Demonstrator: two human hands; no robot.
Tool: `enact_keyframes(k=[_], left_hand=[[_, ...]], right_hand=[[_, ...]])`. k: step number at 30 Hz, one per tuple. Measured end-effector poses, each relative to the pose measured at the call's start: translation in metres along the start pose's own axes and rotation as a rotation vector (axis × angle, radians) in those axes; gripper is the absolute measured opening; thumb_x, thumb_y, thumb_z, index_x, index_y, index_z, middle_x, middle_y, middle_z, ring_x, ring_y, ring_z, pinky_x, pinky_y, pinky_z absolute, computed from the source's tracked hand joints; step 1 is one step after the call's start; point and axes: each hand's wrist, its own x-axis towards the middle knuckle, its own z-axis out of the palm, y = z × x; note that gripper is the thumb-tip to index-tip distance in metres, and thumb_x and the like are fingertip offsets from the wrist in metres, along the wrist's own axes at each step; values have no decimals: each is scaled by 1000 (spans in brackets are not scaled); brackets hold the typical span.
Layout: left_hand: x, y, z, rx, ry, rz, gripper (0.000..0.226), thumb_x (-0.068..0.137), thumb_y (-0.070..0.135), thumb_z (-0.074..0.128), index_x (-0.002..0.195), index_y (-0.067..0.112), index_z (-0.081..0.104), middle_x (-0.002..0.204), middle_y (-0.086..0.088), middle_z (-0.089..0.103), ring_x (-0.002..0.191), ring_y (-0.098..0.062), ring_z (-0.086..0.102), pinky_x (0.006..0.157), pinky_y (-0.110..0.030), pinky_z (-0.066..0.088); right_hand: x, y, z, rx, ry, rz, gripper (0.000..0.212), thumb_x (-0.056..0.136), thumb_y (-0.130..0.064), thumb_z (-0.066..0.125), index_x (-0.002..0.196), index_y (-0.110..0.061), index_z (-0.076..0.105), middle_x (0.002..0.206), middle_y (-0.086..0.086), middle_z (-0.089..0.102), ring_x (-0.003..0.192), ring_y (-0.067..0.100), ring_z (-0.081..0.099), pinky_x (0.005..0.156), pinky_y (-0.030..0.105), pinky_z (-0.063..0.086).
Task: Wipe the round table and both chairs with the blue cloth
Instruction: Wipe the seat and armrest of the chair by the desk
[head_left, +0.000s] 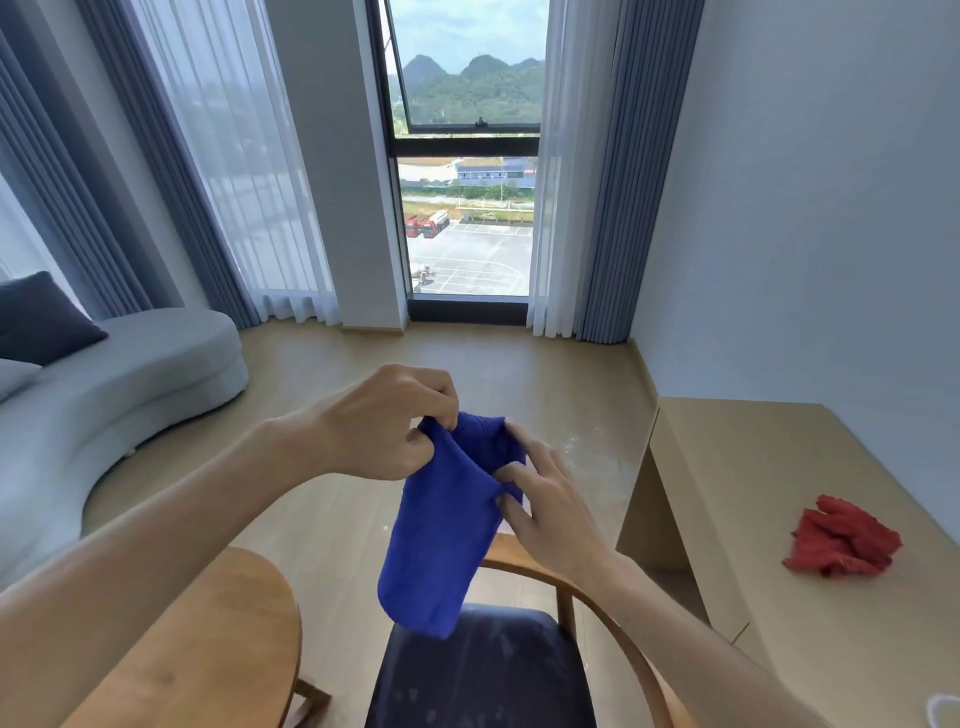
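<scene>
The blue cloth (441, 525) hangs in the air in front of me, held up by both hands. My left hand (384, 423) pinches its upper left corner. My right hand (550, 512) pinches its upper right edge between thumb and fingers. Below the cloth stands a wooden chair (613, 623) with a curved back rail and a dark seat pad (483, 675) that shows pale dusty smears. The round wooden table (218, 644) lies at the lower left, under my left forearm. Only one chair is in view.
A light wooden desk (769, 519) stands against the right wall with a crumpled red cloth (844, 540) on it. A grey curved sofa (124, 384) with dark cushions fills the left. Ahead are wood floor, curtains and a tall window.
</scene>
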Motion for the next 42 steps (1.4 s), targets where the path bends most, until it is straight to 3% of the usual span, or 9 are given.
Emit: enact_keyframes(k=[3,7,11,15,20,25,33,38,42], left_hand=[[1,6,1,-46,-38,27,21,63,6,42,67,23,54,85,8,59,75,-12,54,66,-18,45],[-3,10,4,-45,-87,75,17,61,4,41,64,14,54,81,7,58,69,-11,51,61,-15,41],[-12,14,3,-43,-101,114,15,60,2,40,62,13,51,78,4,57,65,-14,47,59,-21,41],[-15,18,5,-17,-154,157,15,60,2,40,63,8,54,77,2,56,64,-16,45,57,-20,39],[-19,16,4,-23,-183,135,15,60,3,39,63,8,53,77,3,54,63,-16,46,57,-25,41],[-27,2,2,-30,-159,42,16,61,7,38,64,9,54,76,6,54,64,-17,48,55,-26,41],[-34,-24,11,-42,-68,-116,16,65,16,43,67,14,59,74,9,55,68,-15,53,58,-28,48],[-29,-19,22,-23,10,-173,31,76,47,56,68,17,55,73,12,49,61,-12,50,57,-19,43],[-25,-20,35,-25,91,-233,33,81,33,71,62,21,48,78,13,47,61,-8,47,57,-14,39]], right_hand=[[7,3,-9,29,-126,-3,9,91,-14,56,95,-18,63,160,-6,15,146,21,15,117,42,19],[14,11,-21,230,-356,-104,13,76,-13,58,84,-15,68,143,-10,45,135,16,36,109,49,33],[12,10,-34,442,-563,-4,14,68,-14,62,77,-14,72,152,-21,28,140,6,25,113,37,24],[12,1,-34,575,-688,-39,12,68,-1,60,75,-2,69,139,-18,43,131,13,40,111,49,33],[13,-2,-34,490,-612,-31,12,65,-20,63,74,-23,71,114,-5,53,110,16,51,101,45,44],[14,8,-47,265,-446,-104,23,70,-30,57,83,-19,72,103,-5,53,98,13,52,84,26,51],[24,1,-78,15,-341,-156,12,86,-10,46,87,-20,52,86,-8,62,75,9,57,66,16,44],[29,0,-90,-56,-365,-100,19,92,-4,39,89,-22,45,80,-14,55,71,7,55,63,18,42],[32,-1,-93,-54,-349,-63,20,93,-3,37,90,-21,44,78,-16,54,70,7,55,62,17,41]])
